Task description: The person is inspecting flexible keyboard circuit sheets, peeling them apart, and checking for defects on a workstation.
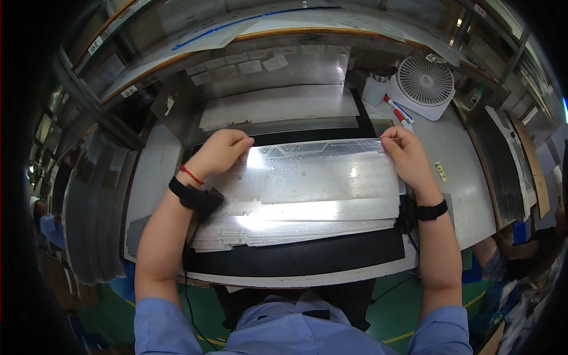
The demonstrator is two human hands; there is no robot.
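Note:
Between my hands is a thin silvery metal sheet [319,174] with fine line patterns and small holes, raised a little at its far edge. My left hand [223,151] pinches its far left corner, thumb and fingers closed. At the far right corner, my right hand [408,157] pinches the same sheet. Beneath and nearer to me lies a fanned pile of similar metal sheets [319,231] on a black mat [296,257]. Beyond my hands, another stack of plain metal sheets [284,106] rests against an upright metal panel [313,70].
A white fan [425,83], a bottle [375,89] and red-capped markers [397,111] stand at the back right of the white table [464,195]. Many upright sheets [97,201] fill a rack at left. A shelf [296,32] spans overhead. Other people [520,254] are at the sides.

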